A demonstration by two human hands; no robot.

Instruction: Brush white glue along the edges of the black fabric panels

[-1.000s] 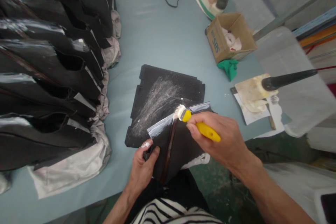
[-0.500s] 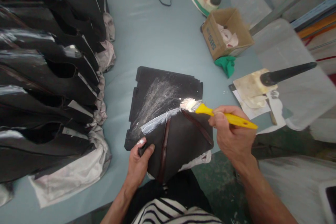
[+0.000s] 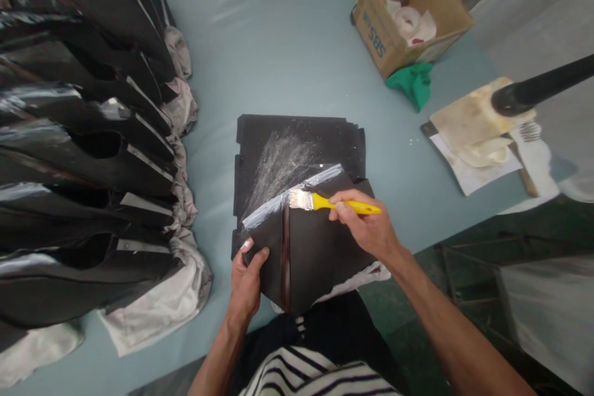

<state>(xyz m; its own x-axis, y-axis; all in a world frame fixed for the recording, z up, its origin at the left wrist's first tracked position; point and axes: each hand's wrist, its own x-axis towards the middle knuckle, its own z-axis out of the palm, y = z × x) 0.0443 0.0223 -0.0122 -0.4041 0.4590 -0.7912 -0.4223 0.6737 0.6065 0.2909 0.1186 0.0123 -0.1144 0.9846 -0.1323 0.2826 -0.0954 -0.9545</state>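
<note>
My right hand grips a yellow-handled paintbrush. Its bristles, coated in something white, are at the upper edge of a black leather-like bag piece. A wet whitish strip runs along that edge, and a dark brown band goes down the piece. At the lower left, my left hand pinches the piece between thumb and fingers; one fingertip has white on it. Under the piece lies a black board with white smears. Pale cloth shows below the piece.
Several black bag pieces with pale cloth linings stand in a row on the left. At right are a cardboard box with a tape roll, a green cloth, a stained block-like container with a black handle, and a fork.
The brush has moved left along the edge from near its right end to beside the brown band. More of the edge's right part now shows white. The camera view has shifted.
</note>
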